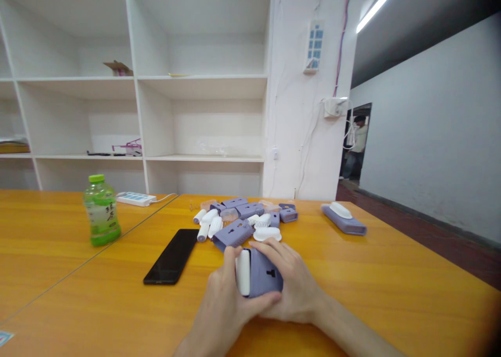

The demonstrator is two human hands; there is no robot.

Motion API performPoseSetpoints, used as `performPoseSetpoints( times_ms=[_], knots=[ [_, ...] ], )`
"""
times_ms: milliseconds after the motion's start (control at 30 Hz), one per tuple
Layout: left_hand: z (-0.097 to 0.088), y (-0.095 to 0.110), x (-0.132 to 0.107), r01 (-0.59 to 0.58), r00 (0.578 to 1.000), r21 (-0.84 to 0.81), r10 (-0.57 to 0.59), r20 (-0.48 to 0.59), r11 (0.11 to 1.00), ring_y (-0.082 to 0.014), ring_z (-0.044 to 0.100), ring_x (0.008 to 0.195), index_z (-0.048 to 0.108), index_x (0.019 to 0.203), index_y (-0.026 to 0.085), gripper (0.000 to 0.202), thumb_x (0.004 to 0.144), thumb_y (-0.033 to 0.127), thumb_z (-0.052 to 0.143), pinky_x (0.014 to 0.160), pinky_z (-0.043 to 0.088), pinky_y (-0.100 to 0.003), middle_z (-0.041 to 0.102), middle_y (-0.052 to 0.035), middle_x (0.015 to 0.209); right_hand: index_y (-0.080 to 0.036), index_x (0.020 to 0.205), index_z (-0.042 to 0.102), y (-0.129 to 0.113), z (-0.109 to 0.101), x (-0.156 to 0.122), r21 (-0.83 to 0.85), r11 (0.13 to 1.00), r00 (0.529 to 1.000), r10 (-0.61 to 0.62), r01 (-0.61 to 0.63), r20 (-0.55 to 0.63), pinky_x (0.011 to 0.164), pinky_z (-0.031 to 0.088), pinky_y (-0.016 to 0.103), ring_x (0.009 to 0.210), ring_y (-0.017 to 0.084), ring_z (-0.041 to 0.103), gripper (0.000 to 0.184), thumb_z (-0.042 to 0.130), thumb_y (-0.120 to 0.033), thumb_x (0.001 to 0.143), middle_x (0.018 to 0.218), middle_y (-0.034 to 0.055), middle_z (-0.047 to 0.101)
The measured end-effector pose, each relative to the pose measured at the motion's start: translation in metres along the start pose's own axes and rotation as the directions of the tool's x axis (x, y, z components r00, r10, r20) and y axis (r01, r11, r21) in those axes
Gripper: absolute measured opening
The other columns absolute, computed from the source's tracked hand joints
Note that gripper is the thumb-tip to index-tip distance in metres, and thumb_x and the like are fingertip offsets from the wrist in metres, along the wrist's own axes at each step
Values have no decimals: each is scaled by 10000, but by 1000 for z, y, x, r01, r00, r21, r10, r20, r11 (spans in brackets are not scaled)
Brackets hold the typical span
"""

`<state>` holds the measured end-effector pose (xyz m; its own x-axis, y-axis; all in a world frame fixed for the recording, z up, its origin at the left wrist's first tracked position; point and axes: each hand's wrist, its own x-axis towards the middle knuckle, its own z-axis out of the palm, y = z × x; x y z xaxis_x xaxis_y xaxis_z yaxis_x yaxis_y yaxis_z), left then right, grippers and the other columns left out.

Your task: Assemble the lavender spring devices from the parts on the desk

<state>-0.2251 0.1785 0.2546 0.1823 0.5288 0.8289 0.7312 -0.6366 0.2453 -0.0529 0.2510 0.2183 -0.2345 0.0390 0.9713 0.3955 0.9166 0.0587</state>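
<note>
Between my two hands, low over the wooden table, is a purple plastic housing (261,273) with a T-shaped slot in its face. A white plastic piece (243,273) sits along its left side. My left hand (227,294) grips it from the left, thumb along the lower edge and fingers at the white piece. My right hand (295,278) wraps round the right side and top of the housing. Just beyond lies a pile of similar parts: a larger purple housing (233,234), white oval caps (267,234) and white rollers (202,231).
A black phone (172,257) lies left of my hands. Behind it stand a green bottle (102,211) and a white power strip (136,198). One purple housing with a white cap (344,219) lies at the right. White shelves (203,158) rise behind; a person (357,143) is in the far doorway.
</note>
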Motion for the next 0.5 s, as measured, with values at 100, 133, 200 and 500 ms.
performPoseSetpoints(
  times_ms=[100,133,200,500],
  knots=[
    [-4,-3,-1,-67,997,47,65,36,997,-295,726,846,499,1134,280,666,662,584,857,685,505,-304,756,-44,1010,-264,1417,461,-1,2,-2,-2,1000,1000,-23,23,6,1011,451,482,1125,344,598,924,806,-393,570,1295,114,572],
    [-4,-4,-2,-85,996,49,83,38,995,-285,729,845,502,1134,282,652,672,578,853,686,509,-300,758,-40,1031,-263,1414,461,-2,2,-2,-3,1000,1000,-26,26,5,1012,448,487,1127,350,594,924,804,-388,565,1294,117,572],
    [-4,-4,-1,-106,994,47,105,33,993,-273,734,829,511,1143,278,645,678,564,856,681,515,-296,767,-36,1024,-270,1408,461,-3,2,-2,-2,1000,1000,-26,26,-1,1001,451,486,1118,352,592,920,798,-377,558,1282,114,571],
    [-5,-2,-3,-56,998,28,55,40,998,-290,722,796,584,1116,233,641,638,526,893,669,525,-309,770,-65,930,-281,1399,487,-3,1,-1,9,998,998,-54,55,-13,898,485,437,1003,307,602,889,809,-392,578,1176,90,573]
  ],
)
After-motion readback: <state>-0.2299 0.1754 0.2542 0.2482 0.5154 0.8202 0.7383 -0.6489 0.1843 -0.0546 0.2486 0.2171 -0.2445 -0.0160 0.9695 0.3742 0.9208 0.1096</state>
